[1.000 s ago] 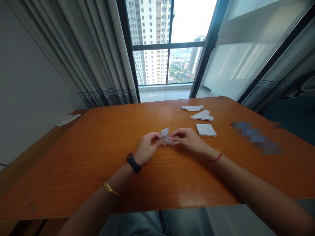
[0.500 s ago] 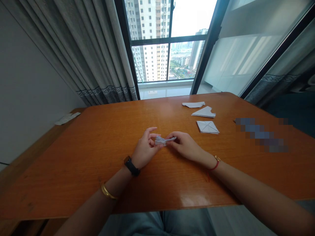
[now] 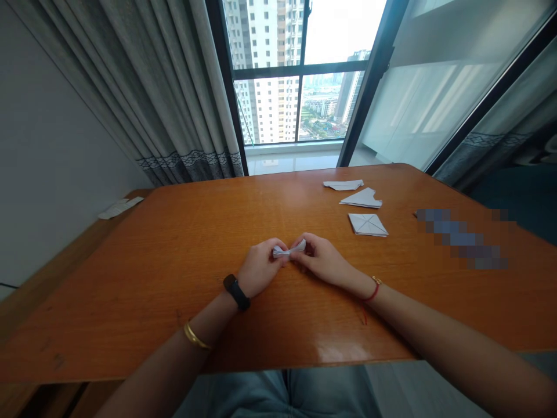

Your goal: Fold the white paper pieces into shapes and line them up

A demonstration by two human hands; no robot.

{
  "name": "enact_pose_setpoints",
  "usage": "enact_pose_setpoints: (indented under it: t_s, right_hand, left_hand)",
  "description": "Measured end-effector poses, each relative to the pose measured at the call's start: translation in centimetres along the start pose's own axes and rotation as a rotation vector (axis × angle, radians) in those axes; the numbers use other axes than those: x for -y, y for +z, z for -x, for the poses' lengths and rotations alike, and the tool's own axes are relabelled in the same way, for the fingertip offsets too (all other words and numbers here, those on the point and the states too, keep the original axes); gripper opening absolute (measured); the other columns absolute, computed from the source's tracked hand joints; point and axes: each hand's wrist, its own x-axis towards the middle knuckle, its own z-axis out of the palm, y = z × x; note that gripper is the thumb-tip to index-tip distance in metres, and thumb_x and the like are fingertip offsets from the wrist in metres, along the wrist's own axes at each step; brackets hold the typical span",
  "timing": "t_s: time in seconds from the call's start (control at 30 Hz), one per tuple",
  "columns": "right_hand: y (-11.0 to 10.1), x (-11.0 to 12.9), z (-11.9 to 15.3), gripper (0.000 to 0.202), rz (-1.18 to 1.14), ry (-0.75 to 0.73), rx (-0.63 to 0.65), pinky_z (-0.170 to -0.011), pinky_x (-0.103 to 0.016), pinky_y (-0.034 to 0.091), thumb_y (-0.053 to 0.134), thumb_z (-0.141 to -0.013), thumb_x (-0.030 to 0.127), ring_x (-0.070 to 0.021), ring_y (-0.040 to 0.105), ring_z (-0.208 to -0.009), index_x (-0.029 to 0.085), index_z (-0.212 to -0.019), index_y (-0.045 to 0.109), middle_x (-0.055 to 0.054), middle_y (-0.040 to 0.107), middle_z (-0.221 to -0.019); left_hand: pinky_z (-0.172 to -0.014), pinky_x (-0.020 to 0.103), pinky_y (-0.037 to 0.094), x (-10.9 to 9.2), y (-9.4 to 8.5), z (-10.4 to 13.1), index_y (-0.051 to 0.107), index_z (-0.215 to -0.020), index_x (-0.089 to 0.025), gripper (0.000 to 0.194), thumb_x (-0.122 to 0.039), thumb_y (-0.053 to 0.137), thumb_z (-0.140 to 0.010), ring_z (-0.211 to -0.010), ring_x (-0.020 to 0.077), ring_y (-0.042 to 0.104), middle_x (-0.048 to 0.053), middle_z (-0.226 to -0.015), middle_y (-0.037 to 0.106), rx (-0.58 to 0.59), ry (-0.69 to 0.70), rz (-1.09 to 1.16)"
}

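A small folded white paper [image 3: 282, 252], pinched narrow in the middle like a bow, is held between both hands above the wooden table [image 3: 209, 215]. My left hand [image 3: 259, 267] grips its left end, fingers closed. On the right end and near the middle, my right hand [image 3: 324, 258] pinches it between thumb and fingers. Part of the paper is hidden by the fingers. To the right lies a folded paper square [image 3: 368, 224] with crease lines. Beyond it are a pointed folded paper [image 3: 362, 198] and a flat, narrow folded paper [image 3: 343, 185].
Some white paper pieces [image 3: 120, 207] lie on a ledge at the far left. A blurred-out patch [image 3: 461, 238] covers something on the table's right side. Behind the table are a grey curtain [image 3: 174, 87] and a window [image 3: 300, 72].
My left hand's fingers, spread before, have closed on the paper's left end. The paper's right end has turned up and looks wider. My right hand keeps its hold.
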Motion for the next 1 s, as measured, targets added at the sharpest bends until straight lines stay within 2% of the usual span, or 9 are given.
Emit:
enact_pose_setpoints:
  t_s: [0.17,0.27,0.37,0.47,0.57,0.7,0.77,0.83,1.0]
  right_hand:
    - [-0.2,0.2,0.2,0.02,0.023,-0.033,0.006,-0.055,-0.024,0.043,0.063,-0.081,0.036,-0.0129,0.056,-0.059,0.02,-0.091,0.059,0.001,0.064,-0.071]
    - [-1.1,1.1,0.3,0.033,0.178,-0.106,-0.022,-0.063,-0.027,0.044,0.071,-0.074,0.041,-0.0153,0.059,-0.069,0.02,-0.099,0.063,-0.002,0.068,-0.084]
    - [-1.8,2.4,0.7,0.021,0.476,-0.25,-0.001,-0.071,-0.03,0.041,0.071,-0.075,0.04,-0.0193,0.058,-0.079,0.023,-0.089,0.07,-0.004,0.07,-0.086]
    - [-2.4,3.4,1.1,0.011,0.643,-0.318,0.079,-0.068,-0.03,0.037,0.069,-0.079,0.034,-0.0205,0.056,-0.076,0.024,-0.076,0.072,-0.005,0.07,-0.076]
    - [-4.1,3.4,1.4,0.012,0.615,-0.177,0.113,-0.059,-0.029,0.034,0.069,-0.077,0.033,-0.0177,0.054,-0.065,0.023,-0.071,0.07,-0.003,0.067,-0.069]
    - [-9.5,1.1,2.1,0.03,0.325,0.166,0.181,-0.051,-0.026,0.03,0.07,-0.072,0.045,-0.0123,0.046,-0.052,0.019,-0.06,0.062,0.001,0.057,-0.055]
    - [-12.0,-0.4,2.7,0.035,0.182,0.259,0.062,-0.051,-0.025,0.03,0.074,-0.066,0.05,-0.0118,0.046,-0.052,0.018,-0.058,0.06,0.001,0.056,-0.055]
    - [-13.4,-1.6,3.5,0.037,0.075,0.296,-0.098,-0.051,-0.025,0.032,0.076,-0.062,0.052,-0.012,0.048,-0.055,0.018,-0.061,0.061,0.0,0.058,-0.059]
    - [-13.8,-3.4,3.1,0.031,-0.123,0.248,-0.451,-0.05,-0.022,0.036,0.077,-0.064,0.043,-0.0113,0.05,-0.057,0.019,-0.067,0.058,0.0,0.059,-0.066]
  left_hand:
    - [-0.059,0.023,0.044,-0.3,0.0,0.1,0.063,-0.085,-0.019,0.009,-0.02,0.058,-0.078,-0.064,0.0134,0.058,-0.001,-0.07,0.065,-0.006,0.027,-0.029]
    - [-0.055,0.022,0.04,-0.9,0.0,0.4,0.063,-0.083,-0.019,0.008,-0.018,0.059,-0.077,-0.06,0.0121,0.054,-0.002,-0.069,0.063,0.013,0.068,-0.06]
    - [-0.054,0.021,0.037,-1.7,0.2,0.9,0.06,-0.083,-0.02,0.006,-0.018,0.058,-0.078,-0.058,0.0107,0.051,-0.003,-0.069,0.06,0.054,0.155,-0.126]
    - [-0.05,0.021,0.034,-1.9,0.5,1.4,0.053,-0.093,-0.021,0.015,-0.017,0.057,-0.079,-0.054,0.01,0.049,-0.005,-0.065,0.055,0.068,0.169,-0.113]
    - [-0.051,0.02,0.038,-1.8,0.7,1.7,0.044,-0.109,-0.021,0.034,-0.022,0.062,-0.08,-0.054,0.0089,0.052,-0.004,-0.076,0.061,0.107,0.15,-0.006]
    - [-0.059,0.023,0.046,-1.7,0.2,1.6,0.035,-0.128,-0.023,0.062,-0.032,0.069,-0.077,-0.059,0.007,0.055,0.005,-0.112,0.062,0.056,0.172,0.012]
    - [-0.063,0.024,0.048,-1.8,0.0,1.5,0.037,-0.128,-0.023,0.059,-0.032,0.067,-0.079,-0.059,0.0066,0.054,0.006,-0.118,0.06,0.014,0.181,-0.033]
    - [-0.068,0.027,0.049,-1.9,-0.2,1.4,0.041,-0.127,-0.023,0.053,-0.03,0.065,-0.08,-0.059,0.0068,0.054,0.006,-0.117,0.06,0.002,0.185,-0.077]
    - [-0.074,0.03,0.049,-1.9,0.0,1.3,0.047,-0.122,-0.021,0.044,-0.026,0.062,-0.081,-0.06,0.0087,0.054,0.005,-0.11,0.063,0.05,0.2,-0.123]
